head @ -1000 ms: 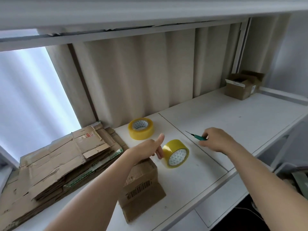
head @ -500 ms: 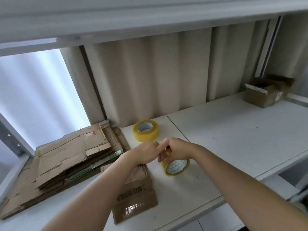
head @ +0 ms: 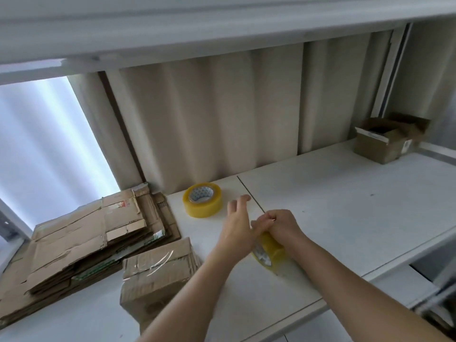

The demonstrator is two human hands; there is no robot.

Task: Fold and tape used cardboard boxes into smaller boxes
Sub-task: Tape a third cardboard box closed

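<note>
Cardboard box (head: 158, 272), flattened and crossed by a strip of clear tape, lies near the front edge of the white shelf (head: 345, 206), left of the middle. A person's left forearm reaches over its right side. Just right of the box, both hands meet over a yellow tape roll (head: 267, 250) that stands tilted on its edge on the shelf. The right hand (head: 281, 224) has its fingers curled over the top of the roll, gripping it. The left hand (head: 238, 224) touches the right hand at the roll's upper edge, its fingers loosely spread and pointing toward the back of the shelf; whether it pinches the tape's end cannot be told. A second tape roll (head: 202, 199), pale yellow, lies flat farther back near the rear edge, apart from the hands. A stack of flattened cardboard (head: 81, 238) fills the left end of the shelf, just beside the box. A small open carton (head: 385, 140) sits at the back right corner, well apart from the rest. A beige curtain (head: 209, 114) hangs behind the shelf, with a bright window (head: 44, 144) to the left.
</note>
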